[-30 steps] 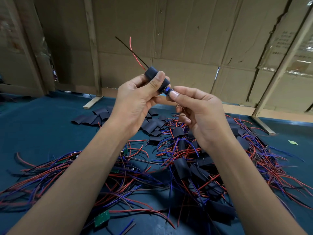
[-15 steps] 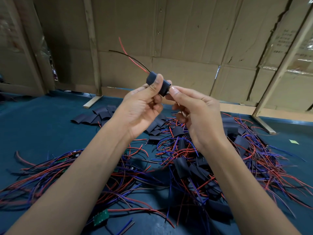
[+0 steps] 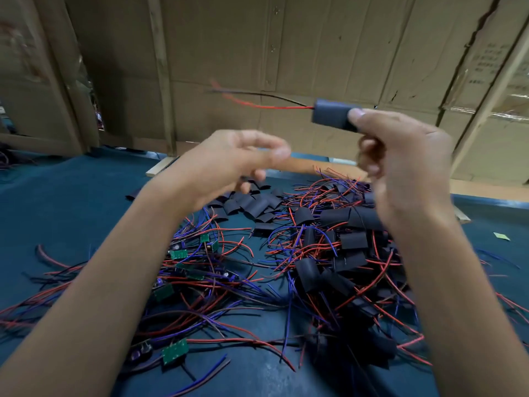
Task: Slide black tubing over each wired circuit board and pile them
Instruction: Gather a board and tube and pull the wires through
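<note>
My right hand pinches a board sleeved in black tubing, held high at the upper right; its red and black wires trail out to the left. My left hand hovers lower, at the centre, with its fingers apart and nothing in it. Below on the table lie bare green circuit boards with red, blue and purple wires. A pile of sleeved boards lies under my right forearm. Loose cut pieces of black tubing lie behind, at the centre.
The work surface is a dark blue-green mat. Cardboard sheets on wooden posts close off the back. One green board lies near the front edge. A small green scrap sits at the right.
My left hand has let go of the sleeved board and dropped away. My right hand has carried the board up and to the right, with the wires swinging to point left.
</note>
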Demonstrator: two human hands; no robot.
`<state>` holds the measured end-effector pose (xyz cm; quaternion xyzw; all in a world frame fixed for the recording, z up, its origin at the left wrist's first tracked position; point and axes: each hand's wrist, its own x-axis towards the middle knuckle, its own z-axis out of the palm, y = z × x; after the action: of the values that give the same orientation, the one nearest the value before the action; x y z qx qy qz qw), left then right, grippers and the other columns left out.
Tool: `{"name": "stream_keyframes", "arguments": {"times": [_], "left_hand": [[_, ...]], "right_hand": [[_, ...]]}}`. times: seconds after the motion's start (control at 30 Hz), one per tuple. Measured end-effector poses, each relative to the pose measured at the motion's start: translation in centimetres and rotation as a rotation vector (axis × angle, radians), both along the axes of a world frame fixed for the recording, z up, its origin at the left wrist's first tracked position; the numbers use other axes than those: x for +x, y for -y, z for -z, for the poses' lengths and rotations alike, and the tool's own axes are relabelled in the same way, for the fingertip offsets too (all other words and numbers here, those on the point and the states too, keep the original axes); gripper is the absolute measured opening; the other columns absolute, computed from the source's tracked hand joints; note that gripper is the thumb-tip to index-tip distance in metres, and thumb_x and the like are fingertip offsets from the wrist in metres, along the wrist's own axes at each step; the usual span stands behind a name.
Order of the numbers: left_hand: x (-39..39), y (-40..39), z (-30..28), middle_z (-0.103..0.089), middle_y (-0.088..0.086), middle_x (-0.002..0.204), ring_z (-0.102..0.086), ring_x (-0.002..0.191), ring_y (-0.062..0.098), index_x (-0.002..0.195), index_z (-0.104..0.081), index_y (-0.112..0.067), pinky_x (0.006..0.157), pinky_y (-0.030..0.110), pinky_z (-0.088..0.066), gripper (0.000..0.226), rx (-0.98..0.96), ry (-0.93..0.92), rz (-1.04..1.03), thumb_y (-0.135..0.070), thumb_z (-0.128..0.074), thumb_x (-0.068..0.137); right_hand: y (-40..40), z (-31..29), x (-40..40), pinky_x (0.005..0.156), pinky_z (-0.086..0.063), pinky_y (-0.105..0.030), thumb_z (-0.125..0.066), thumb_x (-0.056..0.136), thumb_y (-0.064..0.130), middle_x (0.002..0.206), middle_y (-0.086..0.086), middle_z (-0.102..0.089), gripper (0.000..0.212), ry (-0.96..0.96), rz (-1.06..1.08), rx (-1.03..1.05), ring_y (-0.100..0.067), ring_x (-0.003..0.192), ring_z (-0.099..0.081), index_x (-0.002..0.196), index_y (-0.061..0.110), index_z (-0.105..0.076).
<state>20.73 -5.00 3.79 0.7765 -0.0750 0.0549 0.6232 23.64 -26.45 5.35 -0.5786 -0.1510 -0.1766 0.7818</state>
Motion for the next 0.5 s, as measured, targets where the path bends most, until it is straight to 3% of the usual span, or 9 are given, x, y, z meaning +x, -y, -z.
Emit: {"name": "stream_keyframes", "arguments": {"times": [0.07,0.13,0.2,0.27,0.33,0.4,0.43,0.5], "left_hand": [[1.0,-1.8,1.5,-0.074,-0.009,0.099,-0.063,0.072,-0.002,0.109,-0.073,-0.029,0.057,0.011,-0.044,0.028,0.426,-0.023,-0.128,-0.038,-0.08,0.082],[2.3,-2.5,3.5,-0.074,-0.01,0.107,-0.065,0.081,-0.005,0.113,-0.072,-0.029,0.067,0.01,-0.044,0.029,0.715,-0.029,-0.233,-0.036,-0.078,0.086],[3.8,-2.2,6.4,-0.069,-0.002,0.125,-0.064,0.109,0.01,0.129,-0.065,-0.023,0.087,0.019,-0.044,0.038,0.859,-0.009,-0.205,-0.032,-0.071,0.093],[5.2,-1.3,9.5,-0.057,0.001,0.143,-0.052,0.131,0.023,0.143,-0.054,-0.023,0.107,0.034,-0.041,0.045,1.02,-0.006,-0.081,-0.028,-0.061,0.099],[5.8,-0.5,11.7,-0.048,-0.003,0.152,-0.04,0.137,0.028,0.149,-0.045,-0.031,0.107,0.047,-0.036,0.047,1.19,-0.025,-0.012,-0.027,-0.053,0.103],[6.0,-0.3,12.2,-0.046,-0.006,0.152,-0.036,0.136,0.028,0.149,-0.042,-0.035,0.102,0.05,-0.032,0.048,1.245,-0.024,-0.025,-0.029,-0.052,0.103],[6.0,-0.3,12.1,-0.05,-0.005,0.149,-0.038,0.135,0.027,0.148,-0.045,-0.035,0.101,0.048,-0.032,0.047,1.248,-0.016,-0.03,-0.033,-0.055,0.102],[6.0,-0.3,11.5,-0.058,0.0,0.138,-0.046,0.13,0.029,0.141,-0.053,-0.031,0.099,0.045,-0.036,0.044,1.24,-0.003,-0.028,-0.04,-0.06,0.098]], "right_hand": [[2.5,-0.2,0.9,0.045,-0.031,-0.021,-0.08,0.075,0.019,0.058,0.004,-0.058,0.015,0.016,0.195,-0.205,-0.007,0.05,-0.045,0.061,0.019,-0.076],[4.7,-0.1,1.5,0.052,-0.039,-0.027,-0.079,0.067,0.032,0.053,0.012,-0.06,0.005,-0.029,0.346,-0.461,-0.006,0.053,-0.05,0.063,0.032,-0.077],[6.2,0.2,1.7,0.059,-0.048,-0.036,-0.077,0.061,0.036,0.058,0.006,-0.064,0.005,-0.152,0.42,-0.665,-0.014,0.061,-0.059,0.065,0.036,-0.077],[6.8,0.7,2.4,0.072,-0.055,-0.044,-0.077,0.064,0.032,0.072,-0.008,-0.07,0.015,-0.306,0.432,-0.807,-0.03,0.078,-0.068,0.075,0.021,-0.077],[6.5,1.4,3.1,0.092,-0.052,-0.045,-0.074,0.077,0.028,0.102,-0.017,-0.071,0.028,-0.413,0.515,-0.96,-0.038,0.105,-0.064,0.103,0.017,-0.076],[5.2,1.7,2.8,0.111,-0.035,-0.049,-0.068,0.085,0.032,0.136,-0.019,-0.053,0.041,-0.429,0.65,-1.048,-0.042,0.13,-0.045,0.125,0.023,-0.066],[4.4,1.7,2.5,0.113,-0.029,-0.05,-0.066,0.087,0.034,0.141,-0.018,-0.047,0.041,-0.358,0.683,-1.038,-0.041,0.134,-0.04,0.127,0.026,-0.063],[2.6,1.6,1.8,0.112,-0.035,-0.046,-0.065,0.089,0.036,0.136,-0.013,-0.054,0.036,-0.138,0.639,-0.964,-0.035,0.13,-0.047,0.123,0.025,-0.066]]}}
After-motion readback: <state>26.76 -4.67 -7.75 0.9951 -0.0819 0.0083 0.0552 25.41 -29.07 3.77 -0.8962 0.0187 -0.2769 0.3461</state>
